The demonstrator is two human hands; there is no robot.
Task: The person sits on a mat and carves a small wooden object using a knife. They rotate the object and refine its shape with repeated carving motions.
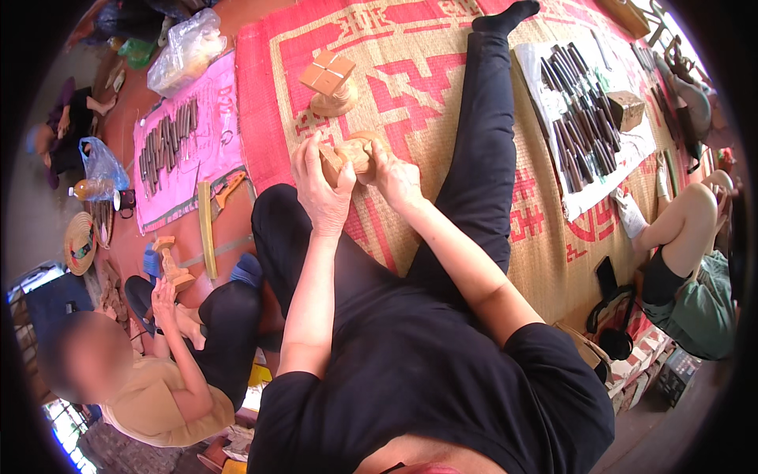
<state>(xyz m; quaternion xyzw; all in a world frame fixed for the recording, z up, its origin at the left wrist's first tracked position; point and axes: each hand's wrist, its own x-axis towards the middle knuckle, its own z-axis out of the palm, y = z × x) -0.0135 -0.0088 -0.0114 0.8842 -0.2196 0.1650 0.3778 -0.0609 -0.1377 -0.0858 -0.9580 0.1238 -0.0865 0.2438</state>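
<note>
Both of my hands are closed around a carved wooden piece [357, 155], light brown, held above the mat between my legs. My left hand [322, 193] grips its left end, thumb on the near side and fingers over the top. On its right end are the fingers and thumb of my right hand [397, 178]. Parts of the piece are hidden by my fingers. Just beyond, a similar wooden stand [335, 99] rests upright on the patterned red and straw mat [403, 95]; pale crossed lines mark its square top.
Chisel-like tools [168, 146] lie on a pink cloth [217, 95]; more dark-handled tools [580, 118] and a wooden block [626, 110] lie on a white cloth [553, 201]. At left, a seated person [170, 387] holds another carving [172, 272], near an orange-handled saw [231, 189]. Another person sits right.
</note>
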